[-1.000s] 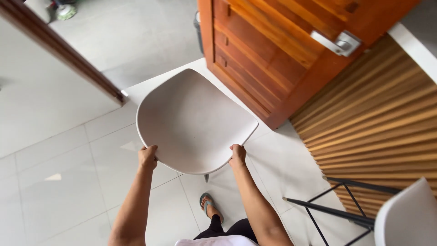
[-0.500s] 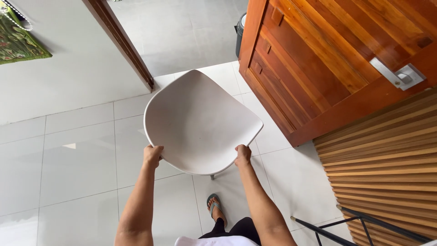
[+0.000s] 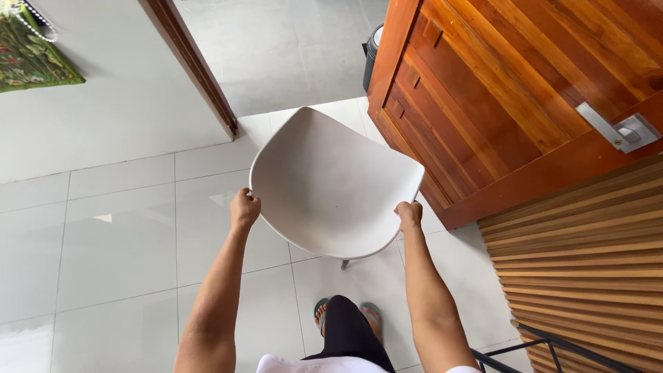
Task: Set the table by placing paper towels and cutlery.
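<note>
Chair shell [image 3: 335, 186], white, gripped at both rims by left hand [image 3: 244, 208] and right hand [image 3: 409, 215], fingers apparently curled under; keep it level and clear of wooden door [image 3: 497, 90].

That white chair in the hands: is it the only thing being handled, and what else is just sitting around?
In hand:
- white chair, gripped at its rim by the left hand and right hand

Just around:
- open wooden door with metal handle
- green mat
- dark bin
- slatted wood panel
- black metal frame
</note>
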